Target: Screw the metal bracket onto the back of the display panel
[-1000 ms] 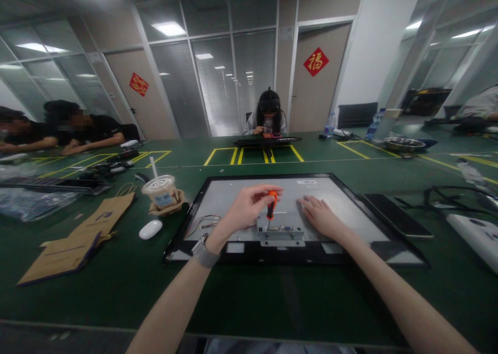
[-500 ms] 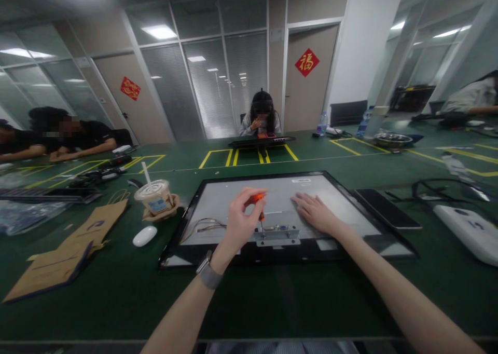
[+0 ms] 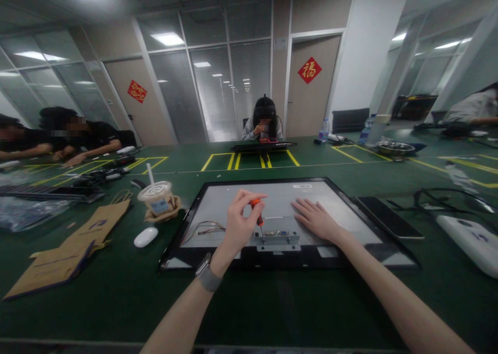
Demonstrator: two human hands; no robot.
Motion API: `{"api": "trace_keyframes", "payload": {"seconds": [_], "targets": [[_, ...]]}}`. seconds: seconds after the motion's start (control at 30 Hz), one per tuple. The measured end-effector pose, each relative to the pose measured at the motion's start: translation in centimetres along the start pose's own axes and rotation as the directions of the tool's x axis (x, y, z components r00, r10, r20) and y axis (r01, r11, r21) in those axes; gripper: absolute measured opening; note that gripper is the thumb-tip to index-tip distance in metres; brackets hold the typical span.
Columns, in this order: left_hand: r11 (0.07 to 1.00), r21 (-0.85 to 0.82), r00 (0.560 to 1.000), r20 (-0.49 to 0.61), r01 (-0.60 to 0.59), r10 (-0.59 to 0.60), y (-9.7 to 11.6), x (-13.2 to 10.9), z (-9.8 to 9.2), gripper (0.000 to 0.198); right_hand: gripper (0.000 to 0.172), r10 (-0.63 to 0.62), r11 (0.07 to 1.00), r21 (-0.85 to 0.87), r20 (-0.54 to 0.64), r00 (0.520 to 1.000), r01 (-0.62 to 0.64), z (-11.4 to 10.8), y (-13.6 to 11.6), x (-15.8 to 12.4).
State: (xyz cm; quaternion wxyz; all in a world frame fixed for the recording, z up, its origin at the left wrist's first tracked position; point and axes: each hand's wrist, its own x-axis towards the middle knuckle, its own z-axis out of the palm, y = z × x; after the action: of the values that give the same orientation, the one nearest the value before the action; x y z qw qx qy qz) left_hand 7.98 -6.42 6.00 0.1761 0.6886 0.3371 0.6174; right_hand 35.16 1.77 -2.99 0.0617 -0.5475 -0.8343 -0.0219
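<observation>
My left hand (image 3: 241,223) grips an orange-handled screwdriver (image 3: 257,204) between thumb and fingers, the shaft pointing down. Its tip is at the left end of a metal bracket (image 3: 278,244) that carries connector ports. The bracket sits along the near part of a display panel (image 3: 233,192), which lies flat with a grey metal back and black frame. Flat on the metal back, fingers spread, rests my right hand (image 3: 319,220), to the right of the bracket. Thin wires (image 3: 206,226) run across the panel left of my left hand.
Left of the panel stand an iced drink cup (image 3: 157,198) in a cardboard holder, a white oval case (image 3: 146,236) and a brown paper bag (image 3: 78,250). To the right lie a black phone (image 3: 389,217) and a white device (image 3: 469,242). A person (image 3: 262,123) sits opposite.
The camera view has tilted up slightly. My left fingers have shifted a little on the screwdriver handle, while my right hand stays flat on the panel.
</observation>
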Motion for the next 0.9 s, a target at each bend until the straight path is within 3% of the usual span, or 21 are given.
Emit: {"api": "trace_keyframes", "payload": {"seconds": [0.1, 0.3, 0.5, 0.77, 0.9], "targets": [[1.000, 0.025, 1.000, -0.018, -0.007, 0.007, 0.02, 0.15, -0.26, 0.017, 0.060, 0.001, 1.000, 0.002, 0.007, 1.000, -0.001, -0.15, -0.07, 0.06], [0.985, -0.135, 0.989, 0.123, 0.105, -0.088, 0.33, 0.30, -0.55, 0.028, 0.060, -0.013, 1.000, 0.005, 0.013, 1.000, 0.013, -0.16, 0.02, 0.19], [0.999, -0.024, 1.000, 0.010, 0.026, -0.025, -0.17, 0.26, -0.40, 0.015, 0.059, -0.022, 1.000, -0.011, 0.020, 1.000, 0.022, -0.39, -0.20, 0.15], [0.987, -0.125, 0.990, 0.114, 0.103, -0.089, 0.50, 0.42, -0.71, 0.028, 0.060, -0.011, 1.000, 0.015, 0.010, 1.000, 0.010, 0.03, -0.03, 0.35], [0.999, -0.028, 0.999, 0.020, 0.047, -0.046, -0.10, 0.30, -0.60, 0.017, 0.059, -0.008, 1.000, 0.024, 0.010, 1.000, 0.008, 0.31, 0.15, 0.43]]}}
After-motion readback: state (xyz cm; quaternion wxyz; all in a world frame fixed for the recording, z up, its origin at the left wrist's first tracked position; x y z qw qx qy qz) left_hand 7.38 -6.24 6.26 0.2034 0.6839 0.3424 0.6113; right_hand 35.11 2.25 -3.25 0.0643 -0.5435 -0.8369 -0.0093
